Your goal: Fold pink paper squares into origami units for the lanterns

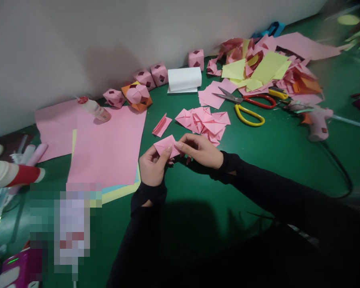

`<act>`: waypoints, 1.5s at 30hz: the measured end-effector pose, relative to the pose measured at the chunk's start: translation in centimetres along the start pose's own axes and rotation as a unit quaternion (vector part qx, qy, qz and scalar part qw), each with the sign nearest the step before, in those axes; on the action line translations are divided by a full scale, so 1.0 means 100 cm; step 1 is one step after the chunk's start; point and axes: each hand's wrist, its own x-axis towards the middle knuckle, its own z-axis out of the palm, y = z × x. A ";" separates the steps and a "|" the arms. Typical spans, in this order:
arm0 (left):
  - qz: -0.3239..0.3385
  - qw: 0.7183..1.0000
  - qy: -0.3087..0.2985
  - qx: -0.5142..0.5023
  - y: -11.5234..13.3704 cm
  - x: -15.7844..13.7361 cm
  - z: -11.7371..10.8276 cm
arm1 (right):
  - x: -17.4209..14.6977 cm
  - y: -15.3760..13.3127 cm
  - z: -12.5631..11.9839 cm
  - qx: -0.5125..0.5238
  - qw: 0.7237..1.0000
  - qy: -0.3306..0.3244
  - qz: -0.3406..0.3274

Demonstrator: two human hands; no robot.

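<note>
A small folded piece of pink paper [165, 145] is held up between both hands. My left hand [153, 166] pinches it, thumb on top. At the paper's right corner, the fingers of my right hand [201, 151] close on it; its fingertips are partly hidden. Just beyond lies a heap of folded pink paper pieces [202, 120], and a single folded pink piece [162, 125] rests to its left. Finished-looking pink paper cubes [159, 74] and an orange-and-pink paper shape [138, 97] stand along the wall.
Scissors [249, 100] with red and yellow handles lie right of the heap, near a hot glue gun [313, 120]. Pink sheets [105, 148] carry a small bottle [94, 109]. A paper cup [15, 175] is at left; paper scraps [267, 68] pile up behind.
</note>
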 end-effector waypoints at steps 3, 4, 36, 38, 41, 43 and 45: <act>0.011 0.999 -0.030 0.028 -0.001 0.000 -0.001 | 0.003 -0.004 -0.002 0.054 0.998 0.025 0.012; 0.011 0.999 -0.037 0.035 -0.001 0.000 -0.001 | 0.004 -0.005 -0.003 0.062 0.998 0.028 0.016; -0.014 0.999 -0.028 0.029 0.002 -0.004 0.000 | 0.001 0.001 0.000 0.000 0.999 0.037 -0.022; -0.017 0.999 -0.027 0.026 0.003 -0.003 -0.001 | 0.001 0.001 0.001 -0.007 0.999 0.035 -0.014; -0.015 0.999 -0.034 0.027 0.004 -0.002 -0.002 | -0.001 0.002 0.002 -0.041 0.998 0.033 -0.018; -0.017 0.999 -0.033 0.026 0.005 -0.002 -0.002 | -0.002 0.003 0.003 -0.073 0.996 0.035 -0.037; -0.022 0.999 -0.032 0.021 0.005 -0.002 -0.001 | -0.002 0.003 0.004 -0.100 0.992 0.043 -0.062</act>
